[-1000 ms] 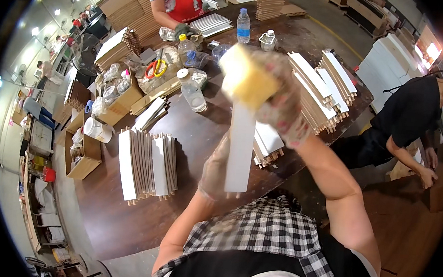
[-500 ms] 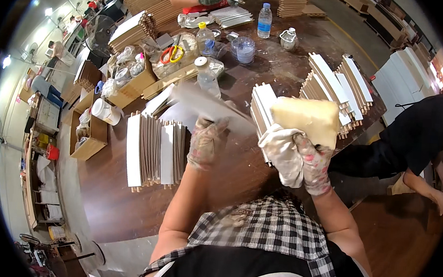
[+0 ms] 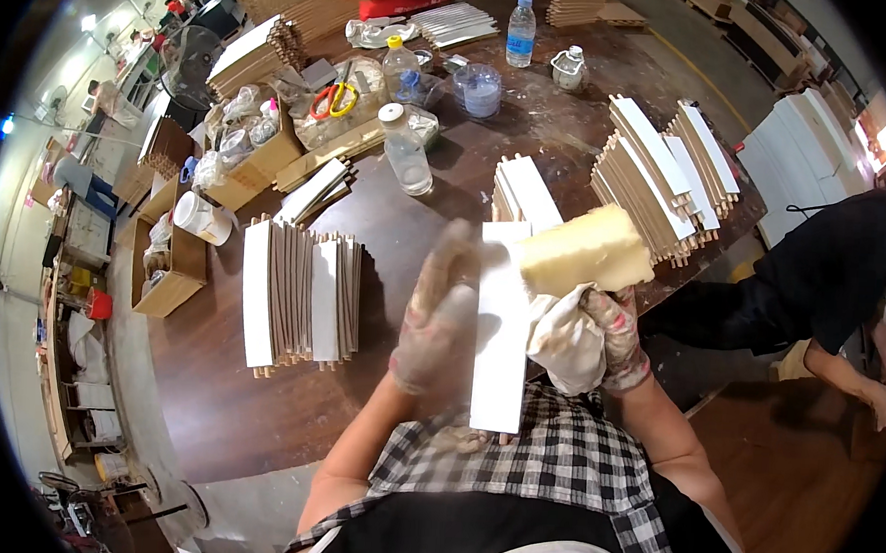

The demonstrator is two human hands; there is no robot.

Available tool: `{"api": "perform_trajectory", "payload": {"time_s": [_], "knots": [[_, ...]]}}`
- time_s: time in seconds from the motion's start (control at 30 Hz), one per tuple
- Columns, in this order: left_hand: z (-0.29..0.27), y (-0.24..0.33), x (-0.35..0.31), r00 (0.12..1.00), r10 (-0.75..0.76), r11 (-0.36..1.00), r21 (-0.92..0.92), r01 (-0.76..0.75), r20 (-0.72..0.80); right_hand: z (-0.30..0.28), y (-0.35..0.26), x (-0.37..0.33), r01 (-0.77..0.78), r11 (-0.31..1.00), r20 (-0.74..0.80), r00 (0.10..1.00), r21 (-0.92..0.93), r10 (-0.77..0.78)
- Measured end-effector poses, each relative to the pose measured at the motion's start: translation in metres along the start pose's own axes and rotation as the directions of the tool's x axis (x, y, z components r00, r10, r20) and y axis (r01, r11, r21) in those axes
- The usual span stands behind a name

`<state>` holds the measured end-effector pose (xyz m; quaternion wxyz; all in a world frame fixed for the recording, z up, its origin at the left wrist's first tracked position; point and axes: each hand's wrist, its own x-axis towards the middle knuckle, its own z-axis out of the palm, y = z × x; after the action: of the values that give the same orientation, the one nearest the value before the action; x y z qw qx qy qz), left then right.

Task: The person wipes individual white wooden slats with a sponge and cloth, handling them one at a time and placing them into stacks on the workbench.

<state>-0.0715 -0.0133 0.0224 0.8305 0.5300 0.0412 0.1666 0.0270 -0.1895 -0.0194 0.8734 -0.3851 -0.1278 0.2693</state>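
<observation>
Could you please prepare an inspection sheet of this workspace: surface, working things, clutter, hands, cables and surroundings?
Surface: brown tabletop, pale specks toward the far side.
Working things: white slat between the hands; yellow sponge at its right edge; slat stack at left.
Clutter: scissors, bag-filled cardboard box, blue-labelled bottle.
Hands: left hand blurred beside the slat, contact unclear; right hand, fingers closed on white cloth.
Cables: nothing seen on the tabletop.
Surroundings: fan far left; co-worker in black at right.

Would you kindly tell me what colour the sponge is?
The sponge is pale yellow, seen best in the head view.
</observation>
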Motion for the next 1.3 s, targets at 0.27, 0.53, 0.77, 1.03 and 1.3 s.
{"api": "perform_trajectory", "payload": {"time_s": [0.27, 0.53, 0.77, 1.03, 1.3], "knots": [[0.005, -0.005, -0.014, 0.989, -0.144, 0.975, 0.174, 0.135, 0.041, -0.023, -0.020, -0.006, 0.311, 0.826, 0.292, 0.938, -0.470, -0.187], [-0.011, -0.026, 0.000, 0.984, 0.161, 0.842, 0.508, -0.180, 0.082, 0.000, -0.007, 0.014, 0.759, 0.124, 0.693, 0.638, -0.639, -0.336], [-0.005, 0.001, -0.001, 0.968, -0.229, 0.957, 0.158, 0.243, -0.106, 0.000, -0.056, 0.062, 0.299, 0.427, 0.209, 0.947, -0.853, -0.246], [-0.041, -0.026, 0.030, 0.998, 0.052, 0.771, 0.635, -0.059, 0.029, 0.000, -0.014, 0.049, 0.667, 0.484, 0.646, 0.724, -0.566, -0.242], [-0.033, -0.029, 0.064, 0.986, -0.106, 0.973, -0.216, 0.076, -0.131, -0.025, -0.002, 0.018, 0.431, 0.781, 0.521, 0.838, -0.452, -0.160]]}}
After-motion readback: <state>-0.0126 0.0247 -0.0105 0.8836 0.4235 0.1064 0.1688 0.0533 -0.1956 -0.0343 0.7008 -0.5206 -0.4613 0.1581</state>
